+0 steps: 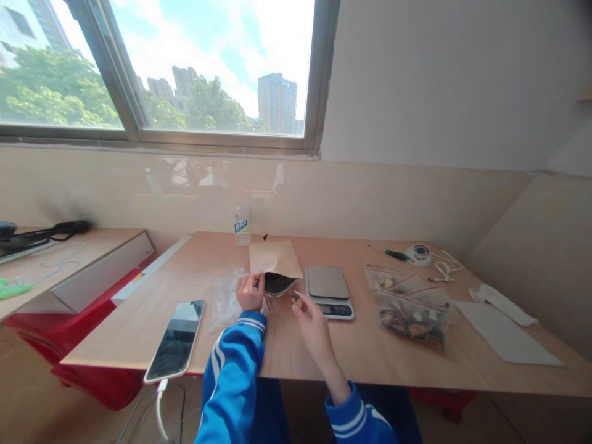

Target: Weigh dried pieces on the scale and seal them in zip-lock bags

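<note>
My left hand (250,292) pinches the left edge of a brown paper pouch (275,258), whose dark-lined mouth gapes toward me. In the fingers of my right hand (313,320) is a small brown dried piece (297,302), just short of the pouch mouth; its exact kind is too small to tell. Right of the pouch stands a kitchen scale (328,283) with nothing on its plate. Under and beside my left wrist lie clear plastic bags (225,302). Zip bags (414,320) with similar brown dried pieces rest farther right.
A phone (176,339) with a charging cable lies at the front left edge. A bottle (241,226) stands behind the pouch. At the back right are a screwdriver (396,254) and a dome camera (420,253). A white sheet (506,333) lies at far right.
</note>
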Motion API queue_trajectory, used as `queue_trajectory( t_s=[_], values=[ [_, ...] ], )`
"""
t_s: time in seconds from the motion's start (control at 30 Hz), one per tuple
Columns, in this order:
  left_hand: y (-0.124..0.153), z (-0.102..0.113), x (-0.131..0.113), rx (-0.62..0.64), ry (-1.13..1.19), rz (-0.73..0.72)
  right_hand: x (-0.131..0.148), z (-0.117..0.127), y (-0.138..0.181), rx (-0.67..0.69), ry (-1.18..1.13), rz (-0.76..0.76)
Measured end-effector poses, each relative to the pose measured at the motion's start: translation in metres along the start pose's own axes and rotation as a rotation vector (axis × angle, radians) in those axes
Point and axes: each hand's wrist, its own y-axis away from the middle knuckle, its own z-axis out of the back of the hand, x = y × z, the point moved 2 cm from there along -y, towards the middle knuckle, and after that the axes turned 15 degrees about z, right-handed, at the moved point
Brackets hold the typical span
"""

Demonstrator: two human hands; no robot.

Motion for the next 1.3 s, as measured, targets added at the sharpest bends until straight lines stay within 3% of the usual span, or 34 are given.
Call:
queue_trajectory(
  t_s=[0.13, 0.3, 0.43, 0.63, 0.77, 0.87, 0.97, 1.1, 1.2, 1.3],
  values=[
    [0.001, -0.001, 0.000, 0.012, 0.025, 0.008, -0.027, 0.040, -0.021, -0.107, 0.217, 0.025],
    [0.001, 0.002, -0.002, 0.002, 0.065, 0.017, -0.065, 0.049, -0.064, 0.154, 0.561, 0.066],
    [0.001, 0.003, -0.003, 0.007, 0.050, 0.021, -0.078, 0.041, -0.060, 0.263, 0.761, 0.078],
    [0.001, 0.000, -0.003, 0.038, 0.053, 0.001, -0.079, 0.042, -0.035, 0.268, 0.792, 0.093],
    [0.001, -0.001, -0.004, 0.048, 0.052, 0.017, -0.085, 0.055, -0.035, 0.253, 0.743, 0.006],
    [0.001, -0.003, -0.004, 0.047, 0.052, 0.025, -0.073, 0.058, -0.035, 0.233, 0.698, 0.020],
    [0.000, -0.005, -0.005, 0.090, 0.054, -0.006, -0.038, 0.043, -0.029, 0.187, 0.562, 0.192],
    [0.001, -0.005, -0.006, 0.106, 0.055, -0.028, 0.005, -0.008, -0.017, 0.380, 0.233, 0.368],
    [0.004, 0.001, -0.008, 0.086, 0.041, -0.021, 0.006, -0.046, -0.022, 0.411, 0.252, 0.342],
    [0.010, 0.007, -0.012, 0.074, 0.032, -0.046, -0.010, -0.073, -0.041, 0.344, 0.311, 0.283]
  ],
)
